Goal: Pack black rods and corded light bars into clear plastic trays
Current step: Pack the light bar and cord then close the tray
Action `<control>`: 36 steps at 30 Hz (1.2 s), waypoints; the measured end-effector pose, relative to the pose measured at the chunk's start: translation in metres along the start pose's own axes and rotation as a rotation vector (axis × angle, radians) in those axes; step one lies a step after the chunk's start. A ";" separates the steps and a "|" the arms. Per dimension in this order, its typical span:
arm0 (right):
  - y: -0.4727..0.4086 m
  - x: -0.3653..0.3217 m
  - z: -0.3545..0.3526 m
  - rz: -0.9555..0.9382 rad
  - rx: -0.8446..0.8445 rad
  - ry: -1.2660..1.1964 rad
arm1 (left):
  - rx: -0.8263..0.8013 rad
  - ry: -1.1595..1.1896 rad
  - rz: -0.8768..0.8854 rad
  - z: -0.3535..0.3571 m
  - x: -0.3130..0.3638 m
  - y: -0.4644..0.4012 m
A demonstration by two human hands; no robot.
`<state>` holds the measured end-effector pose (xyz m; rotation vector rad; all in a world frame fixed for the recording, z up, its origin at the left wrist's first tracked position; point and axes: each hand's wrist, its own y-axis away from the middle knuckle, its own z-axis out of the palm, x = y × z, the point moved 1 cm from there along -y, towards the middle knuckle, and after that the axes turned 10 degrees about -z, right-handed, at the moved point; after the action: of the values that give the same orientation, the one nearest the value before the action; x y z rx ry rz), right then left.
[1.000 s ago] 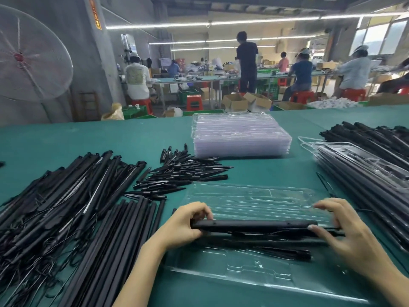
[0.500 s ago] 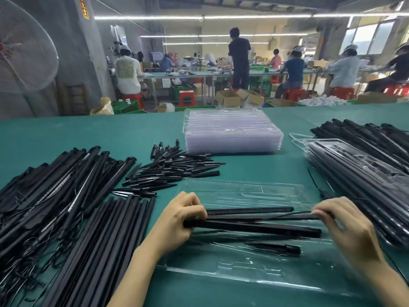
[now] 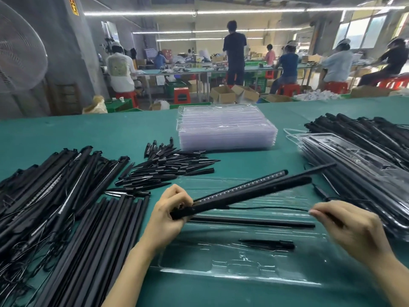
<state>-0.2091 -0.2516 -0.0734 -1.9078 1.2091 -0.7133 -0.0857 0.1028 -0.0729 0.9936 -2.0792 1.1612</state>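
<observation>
A clear plastic tray (image 3: 232, 269) lies on the green table in front of me. A black rod (image 3: 254, 222) and a black spike (image 3: 270, 244) rest in its slots. My left hand (image 3: 170, 216) grips the near ends of corded light bars (image 3: 250, 191), which slant up to the right above the tray. My right hand (image 3: 352, 231) pinches their thin black cord (image 3: 270, 208), which runs taut from the bars.
Piles of corded light bars (image 3: 44, 191) and black rods (image 3: 95, 247) lie at the left, loose spikes (image 3: 168, 169) behind them. A stack of empty clear trays (image 3: 225, 127) stands at the back. Filled trays (image 3: 358, 173) and more bars sit at the right. People work at far tables.
The bars lay flat along the tray under both hands. Now my left hand has tilted their far ends upward, and my right hand has left the bars and pulled the cord rightward.
</observation>
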 end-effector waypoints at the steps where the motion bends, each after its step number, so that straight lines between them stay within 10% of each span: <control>1: 0.000 0.002 0.002 0.044 -0.027 0.000 | 0.006 0.036 -0.004 0.000 0.001 0.000; 10: -0.012 0.001 0.003 0.301 0.014 -0.166 | 0.004 -0.300 0.212 -0.003 0.000 0.000; 27: -0.007 0.008 -0.010 0.400 -0.061 -0.579 | 0.149 -0.260 0.075 -0.001 -0.006 0.002; 36: -0.011 0.011 -0.020 0.576 0.212 -0.851 | 0.047 -0.462 0.201 -0.003 -0.007 0.003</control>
<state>-0.2143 -0.2645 -0.0522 -1.3320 0.9758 0.2645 -0.0836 0.1088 -0.0776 1.1845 -2.5736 1.1642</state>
